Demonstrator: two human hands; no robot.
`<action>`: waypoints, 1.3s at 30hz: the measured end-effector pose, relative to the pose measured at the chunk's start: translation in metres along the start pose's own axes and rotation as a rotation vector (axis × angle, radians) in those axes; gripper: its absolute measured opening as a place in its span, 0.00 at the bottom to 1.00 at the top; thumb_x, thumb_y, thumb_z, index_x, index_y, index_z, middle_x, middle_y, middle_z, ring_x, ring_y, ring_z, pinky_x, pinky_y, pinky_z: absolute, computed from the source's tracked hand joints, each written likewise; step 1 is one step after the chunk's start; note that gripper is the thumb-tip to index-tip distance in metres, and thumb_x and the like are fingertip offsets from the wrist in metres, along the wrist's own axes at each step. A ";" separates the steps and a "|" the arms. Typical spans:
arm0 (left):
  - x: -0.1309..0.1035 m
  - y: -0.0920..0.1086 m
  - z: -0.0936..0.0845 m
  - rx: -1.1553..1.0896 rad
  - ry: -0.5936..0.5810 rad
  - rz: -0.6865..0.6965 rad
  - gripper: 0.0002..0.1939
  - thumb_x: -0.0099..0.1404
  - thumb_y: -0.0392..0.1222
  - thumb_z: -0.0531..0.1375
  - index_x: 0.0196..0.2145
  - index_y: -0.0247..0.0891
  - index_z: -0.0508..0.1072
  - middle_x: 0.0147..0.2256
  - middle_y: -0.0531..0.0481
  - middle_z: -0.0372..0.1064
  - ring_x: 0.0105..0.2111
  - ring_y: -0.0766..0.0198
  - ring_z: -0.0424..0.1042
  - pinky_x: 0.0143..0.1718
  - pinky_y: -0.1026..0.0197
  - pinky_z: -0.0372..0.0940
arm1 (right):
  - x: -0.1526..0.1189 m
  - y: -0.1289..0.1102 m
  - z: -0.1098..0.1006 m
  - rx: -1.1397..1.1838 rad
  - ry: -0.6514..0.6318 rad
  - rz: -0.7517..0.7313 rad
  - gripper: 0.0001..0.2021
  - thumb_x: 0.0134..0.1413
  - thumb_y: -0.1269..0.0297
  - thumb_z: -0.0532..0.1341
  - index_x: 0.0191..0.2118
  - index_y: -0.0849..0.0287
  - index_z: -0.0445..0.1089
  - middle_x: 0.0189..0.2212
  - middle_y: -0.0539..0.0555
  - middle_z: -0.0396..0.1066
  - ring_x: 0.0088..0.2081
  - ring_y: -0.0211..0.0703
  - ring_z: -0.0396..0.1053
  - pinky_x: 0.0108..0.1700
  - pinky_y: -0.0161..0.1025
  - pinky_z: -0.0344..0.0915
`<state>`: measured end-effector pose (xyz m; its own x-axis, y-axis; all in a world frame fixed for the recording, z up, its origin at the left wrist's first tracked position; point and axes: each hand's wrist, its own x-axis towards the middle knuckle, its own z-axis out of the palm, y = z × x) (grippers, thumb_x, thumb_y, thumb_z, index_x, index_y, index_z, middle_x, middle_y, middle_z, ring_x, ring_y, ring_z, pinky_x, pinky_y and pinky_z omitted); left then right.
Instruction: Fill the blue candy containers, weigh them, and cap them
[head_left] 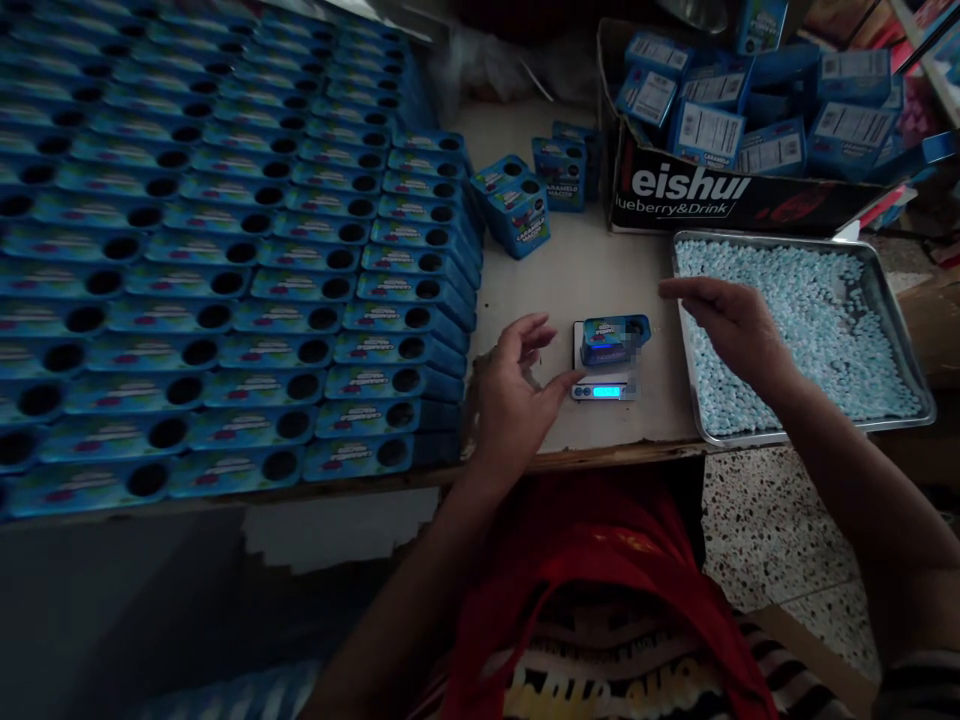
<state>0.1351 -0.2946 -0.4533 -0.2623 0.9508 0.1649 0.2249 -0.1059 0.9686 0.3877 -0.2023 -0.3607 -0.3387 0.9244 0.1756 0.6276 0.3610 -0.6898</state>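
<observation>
A small digital scale (607, 377) with a lit blue display stands on the table. On it lies a blue candy box (606, 340), its flap end toward the right. My left hand (517, 385) is just left of the scale, fingers curved and apart, holding nothing; the thumb tip reaches the scale's left edge. My right hand (739, 325) hovers over the left part of a metal tray (814, 434) of small pale blue and white candies (810, 340). Its fingers stretch out to the left, and nothing shows in them.
Rows of blue boxes with round dark holes (247, 285) cover the left side of the table. Several similar boxes (520, 215) stand behind the scale. A black carton (679, 195) piled with blue boxes sits at the back right. The table's front edge (622, 455) runs before me.
</observation>
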 end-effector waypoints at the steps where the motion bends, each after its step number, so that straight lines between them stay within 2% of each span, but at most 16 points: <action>1: 0.003 -0.006 0.006 0.005 0.013 0.001 0.36 0.58 0.42 0.76 0.61 0.44 0.70 0.55 0.44 0.76 0.60 0.51 0.75 0.62 0.44 0.71 | -0.001 0.008 -0.007 -0.044 0.007 0.001 0.17 0.67 0.68 0.59 0.53 0.52 0.83 0.50 0.54 0.82 0.54 0.53 0.78 0.62 0.56 0.70; 4: 0.012 -0.020 0.025 0.017 0.025 0.015 0.38 0.55 0.42 0.78 0.59 0.44 0.69 0.57 0.41 0.76 0.61 0.50 0.74 0.61 0.46 0.71 | -0.012 0.038 -0.030 -0.254 0.016 0.037 0.12 0.64 0.66 0.64 0.48 0.50 0.83 0.52 0.56 0.82 0.59 0.61 0.75 0.65 0.67 0.64; 7: 0.021 -0.026 0.038 0.025 -0.026 0.017 0.30 0.57 0.41 0.77 0.54 0.44 0.72 0.53 0.44 0.78 0.56 0.51 0.77 0.58 0.49 0.72 | -0.029 0.067 -0.035 -0.287 0.093 0.085 0.08 0.62 0.61 0.68 0.46 0.49 0.83 0.57 0.57 0.79 0.66 0.65 0.67 0.67 0.73 0.58; 10: 0.031 -0.016 0.047 0.094 -0.110 0.080 0.18 0.62 0.39 0.73 0.48 0.45 0.75 0.45 0.49 0.79 0.48 0.52 0.79 0.54 0.51 0.72 | -0.043 0.082 -0.014 0.102 0.162 0.189 0.16 0.67 0.50 0.64 0.52 0.51 0.79 0.56 0.58 0.79 0.62 0.58 0.73 0.62 0.63 0.70; 12: 0.037 -0.002 0.054 0.216 -0.180 0.246 0.14 0.65 0.37 0.69 0.48 0.46 0.77 0.46 0.48 0.79 0.49 0.51 0.77 0.57 0.49 0.69 | -0.046 0.082 0.005 0.484 0.141 0.339 0.22 0.68 0.41 0.60 0.53 0.53 0.76 0.54 0.60 0.79 0.55 0.54 0.78 0.57 0.57 0.76; 14: 0.043 0.013 0.065 0.333 -0.248 0.472 0.13 0.68 0.34 0.63 0.48 0.47 0.79 0.48 0.48 0.78 0.52 0.50 0.73 0.65 0.44 0.62 | -0.045 0.078 0.022 0.826 0.090 0.498 0.26 0.67 0.36 0.58 0.51 0.54 0.74 0.53 0.62 0.79 0.53 0.53 0.79 0.56 0.55 0.77; 16: 0.049 0.023 0.077 0.368 -0.279 0.643 0.15 0.70 0.33 0.59 0.47 0.50 0.81 0.49 0.48 0.78 0.53 0.50 0.72 0.69 0.41 0.55 | -0.043 0.072 0.031 1.077 0.055 0.599 0.26 0.67 0.36 0.58 0.48 0.55 0.73 0.52 0.63 0.80 0.54 0.52 0.79 0.60 0.55 0.75; 18: 0.054 0.024 0.088 0.340 -0.270 0.693 0.14 0.70 0.34 0.60 0.46 0.51 0.81 0.48 0.48 0.78 0.51 0.50 0.72 0.68 0.42 0.56 | -0.043 0.067 0.033 1.260 0.062 0.648 0.22 0.68 0.40 0.59 0.46 0.55 0.73 0.50 0.61 0.80 0.55 0.50 0.78 0.65 0.53 0.72; 20: 0.056 0.019 0.096 0.317 -0.243 0.651 0.11 0.69 0.36 0.62 0.46 0.48 0.80 0.47 0.47 0.78 0.49 0.50 0.72 0.63 0.44 0.61 | -0.045 0.065 0.032 1.387 0.100 0.681 0.16 0.68 0.46 0.60 0.42 0.55 0.73 0.46 0.60 0.81 0.55 0.50 0.78 0.67 0.51 0.70; 23: 0.055 0.008 0.101 0.309 -0.189 0.505 0.10 0.66 0.43 0.66 0.46 0.44 0.78 0.45 0.45 0.78 0.49 0.50 0.74 0.58 0.47 0.66 | -0.052 0.066 0.030 1.450 0.127 0.690 0.10 0.68 0.56 0.61 0.40 0.56 0.74 0.43 0.60 0.82 0.56 0.51 0.78 0.68 0.52 0.70; 26: 0.050 -0.002 0.101 0.189 -0.137 0.303 0.16 0.63 0.49 0.69 0.46 0.42 0.75 0.45 0.47 0.76 0.48 0.53 0.75 0.55 0.51 0.69 | -0.056 0.073 0.029 1.421 0.115 0.657 0.08 0.63 0.63 0.62 0.42 0.59 0.77 0.45 0.62 0.82 0.58 0.53 0.78 0.69 0.53 0.69; 30: 0.049 -0.010 0.098 -0.085 -0.098 0.061 0.24 0.55 0.49 0.73 0.46 0.43 0.70 0.42 0.52 0.74 0.43 0.60 0.77 0.50 0.57 0.72 | -0.055 0.076 0.023 1.330 0.127 0.610 0.10 0.54 0.70 0.65 0.43 0.59 0.78 0.47 0.61 0.81 0.58 0.53 0.78 0.71 0.53 0.68; 32: 0.048 -0.010 0.095 -0.143 -0.110 0.011 0.25 0.53 0.47 0.74 0.44 0.43 0.69 0.41 0.53 0.74 0.43 0.61 0.77 0.50 0.58 0.72 | -0.051 0.067 0.015 1.238 0.174 0.534 0.11 0.53 0.69 0.67 0.44 0.58 0.79 0.47 0.58 0.82 0.56 0.51 0.79 0.70 0.53 0.69; 35: 0.045 -0.001 0.090 -0.182 -0.146 -0.061 0.24 0.52 0.45 0.74 0.43 0.43 0.69 0.41 0.53 0.75 0.43 0.60 0.77 0.51 0.56 0.72 | -0.040 0.045 0.003 0.981 0.235 0.298 0.10 0.59 0.62 0.68 0.46 0.54 0.81 0.49 0.55 0.82 0.56 0.51 0.79 0.69 0.55 0.69; 37: 0.042 0.007 0.088 -0.223 -0.161 -0.110 0.25 0.51 0.45 0.74 0.44 0.43 0.69 0.41 0.53 0.76 0.44 0.59 0.77 0.50 0.56 0.72 | -0.031 0.030 0.000 0.717 0.207 0.133 0.10 0.63 0.61 0.65 0.46 0.50 0.83 0.54 0.53 0.81 0.61 0.51 0.76 0.69 0.55 0.68; 39: 0.038 0.014 0.087 -0.266 -0.187 -0.128 0.25 0.52 0.45 0.75 0.44 0.43 0.70 0.42 0.53 0.76 0.44 0.59 0.77 0.49 0.56 0.72 | -0.023 0.019 0.003 0.469 0.113 0.009 0.12 0.66 0.63 0.62 0.47 0.47 0.84 0.58 0.52 0.79 0.63 0.50 0.74 0.70 0.55 0.67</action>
<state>0.2099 -0.2345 -0.4501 -0.0909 0.9955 0.0255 -0.0580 -0.0309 0.9978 0.4051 -0.2168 -0.3802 -0.2407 0.9440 0.2256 0.2377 0.2827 -0.9293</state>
